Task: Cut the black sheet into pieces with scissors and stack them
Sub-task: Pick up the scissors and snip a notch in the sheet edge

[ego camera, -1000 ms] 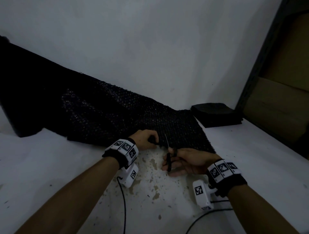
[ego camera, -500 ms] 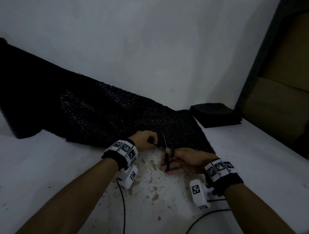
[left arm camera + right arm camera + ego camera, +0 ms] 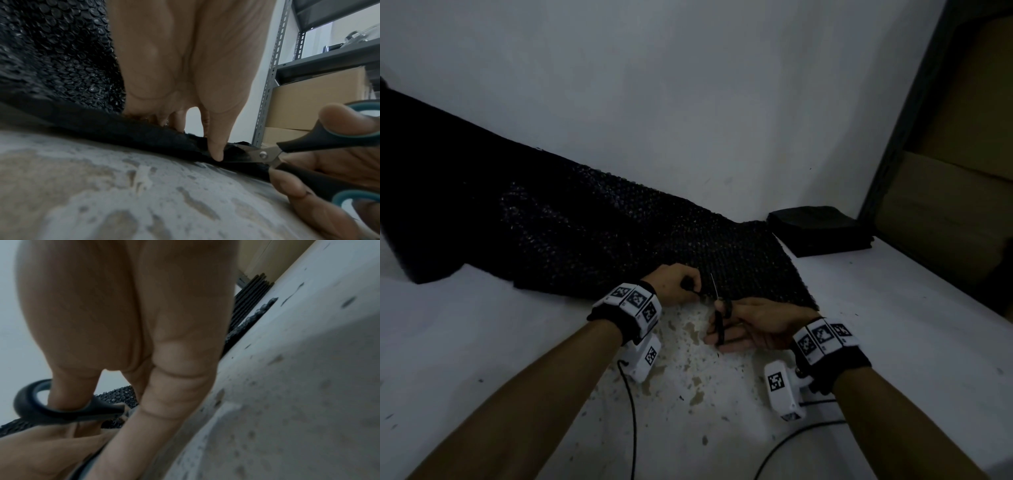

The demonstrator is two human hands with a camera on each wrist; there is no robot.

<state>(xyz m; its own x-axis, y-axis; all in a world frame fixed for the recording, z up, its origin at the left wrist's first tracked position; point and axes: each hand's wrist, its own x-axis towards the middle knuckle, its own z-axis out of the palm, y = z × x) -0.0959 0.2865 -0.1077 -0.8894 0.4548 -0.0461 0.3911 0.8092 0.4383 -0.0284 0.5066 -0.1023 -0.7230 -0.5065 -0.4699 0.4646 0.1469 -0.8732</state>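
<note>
Your left hand (image 3: 677, 283) pinches the near edge of the black bubble-textured sheet (image 3: 599, 240) on the white table (image 3: 482, 342); your right hand (image 3: 751, 323) grips black-handled scissors (image 3: 287, 154) beside it. Keep that edge taut, cutting straight.

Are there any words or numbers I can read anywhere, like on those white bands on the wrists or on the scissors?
No words, letters or numbers can be read.
Left wrist band: black-and-white square code patterns only, no text.
Right wrist band: the same kind of patterns, no text.
Scissors: no brand or print shows on the handles or blades.
Cardboard boxes on the shelf: no print visible on the faces shown.
</note>
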